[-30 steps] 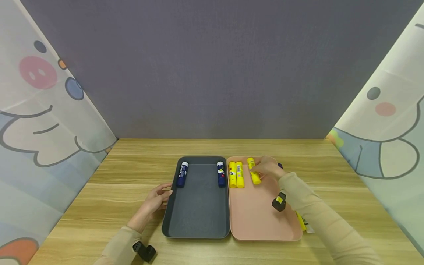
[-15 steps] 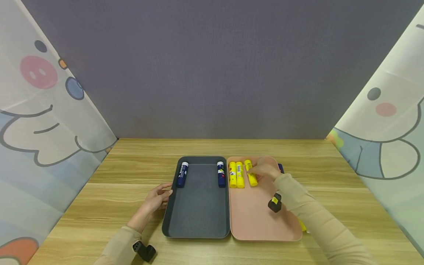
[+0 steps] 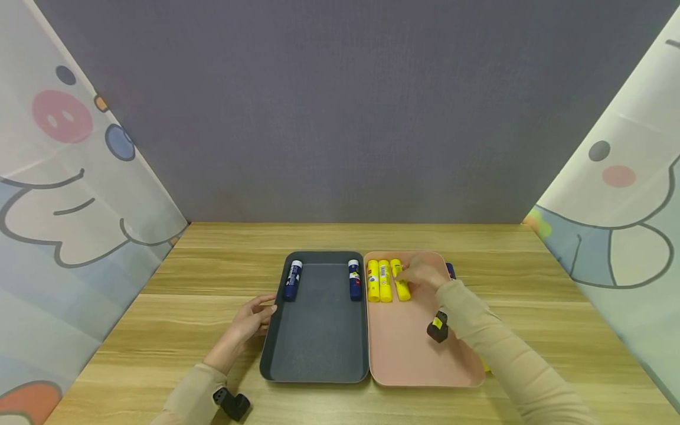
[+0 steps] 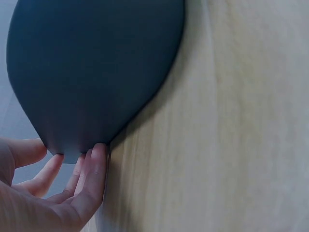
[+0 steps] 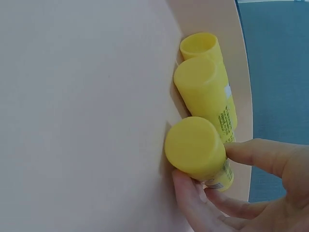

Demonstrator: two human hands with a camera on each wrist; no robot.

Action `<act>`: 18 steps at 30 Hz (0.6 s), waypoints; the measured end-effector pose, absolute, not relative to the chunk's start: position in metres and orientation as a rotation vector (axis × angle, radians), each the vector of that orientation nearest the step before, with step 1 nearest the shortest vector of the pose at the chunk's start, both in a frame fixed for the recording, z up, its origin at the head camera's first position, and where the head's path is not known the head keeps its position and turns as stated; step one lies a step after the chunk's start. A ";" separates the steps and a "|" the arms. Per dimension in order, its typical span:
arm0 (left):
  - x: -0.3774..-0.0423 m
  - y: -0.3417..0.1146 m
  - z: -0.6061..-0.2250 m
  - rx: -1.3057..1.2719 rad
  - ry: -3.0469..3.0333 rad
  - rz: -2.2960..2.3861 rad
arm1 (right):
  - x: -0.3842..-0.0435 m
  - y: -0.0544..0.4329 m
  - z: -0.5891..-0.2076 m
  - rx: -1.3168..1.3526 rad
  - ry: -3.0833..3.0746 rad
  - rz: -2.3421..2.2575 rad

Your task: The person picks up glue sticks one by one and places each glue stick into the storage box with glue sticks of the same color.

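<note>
In the pink tray (image 3: 425,360), my right hand (image 3: 425,274) pinches a yellow glue stick (image 3: 402,289) between thumb and fingers. The right wrist view shows the thumb on one side of this glue stick (image 5: 193,145) and fingertips on the other. Two more yellow glue sticks (image 3: 373,281) lie side by side along the tray's left wall, a small gap away from the held one. My left hand (image 3: 249,319) touches the left outer wall of the dark grey tray (image 3: 319,336); its fingertips rest against that wall (image 4: 96,96) in the left wrist view.
Inside the grey tray, one dark blue glue stick (image 3: 292,281) lies near the left wall and another (image 3: 355,280) along the right wall. Behind the right forearm, a dark blue item (image 3: 450,270) and a yellow item (image 3: 485,365) show partly beside the pink tray.
My right hand has moved left with the yellow glue stick, bringing it closer to the other two and more upright in the view. The left hand has stayed in place.
</note>
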State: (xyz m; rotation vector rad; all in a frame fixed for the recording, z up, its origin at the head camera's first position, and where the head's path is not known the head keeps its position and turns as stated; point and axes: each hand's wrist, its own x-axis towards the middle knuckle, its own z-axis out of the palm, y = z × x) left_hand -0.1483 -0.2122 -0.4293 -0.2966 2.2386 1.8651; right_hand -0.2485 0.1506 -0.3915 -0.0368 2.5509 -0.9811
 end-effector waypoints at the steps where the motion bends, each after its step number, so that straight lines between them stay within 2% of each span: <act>1: -0.148 -0.212 -0.429 -0.312 2.238 1.867 | -0.249 0.150 -0.392 -0.045 2.546 -0.983; 18: -0.148 -0.210 -0.430 -0.351 2.243 1.886 | -0.241 0.154 -0.382 -0.014 2.581 -1.038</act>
